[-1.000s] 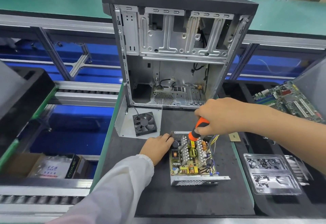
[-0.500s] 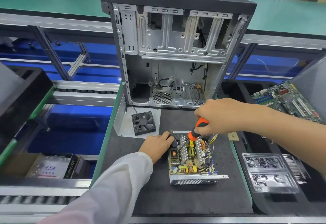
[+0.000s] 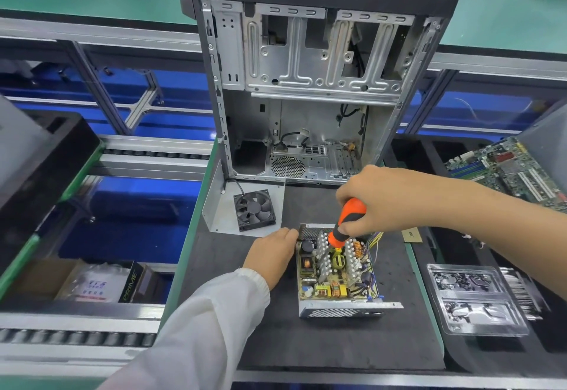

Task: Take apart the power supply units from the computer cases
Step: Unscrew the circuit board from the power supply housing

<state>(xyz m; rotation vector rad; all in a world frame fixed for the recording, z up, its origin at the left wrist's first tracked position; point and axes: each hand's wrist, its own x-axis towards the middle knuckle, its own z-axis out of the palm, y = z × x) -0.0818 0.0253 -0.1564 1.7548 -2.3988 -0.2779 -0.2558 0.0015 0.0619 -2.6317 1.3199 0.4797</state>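
Centre frame: right hand (image 3: 380, 202) gripping screwdriver (image 3: 345, 225) w/ tip in open PSU (image 3: 336, 270), keep it vertical & press down; left hand (image 3: 271, 253) braces PSU's edge, fingers mostly straight.

At centre frame the open power supply (image 3: 336, 270) sits on the dark desk (image 3: 337, 343), with bare mat below it toward the lower edge. Above it the upright computer case (image 3: 310, 83) walls off the upper centre. A loose fan (image 3: 254, 210) lies just upper left. The left hand (image 3: 271, 254) blocks the unit's left side; the right hand (image 3: 377, 202) and screwdriver (image 3: 346, 221) cover its top.
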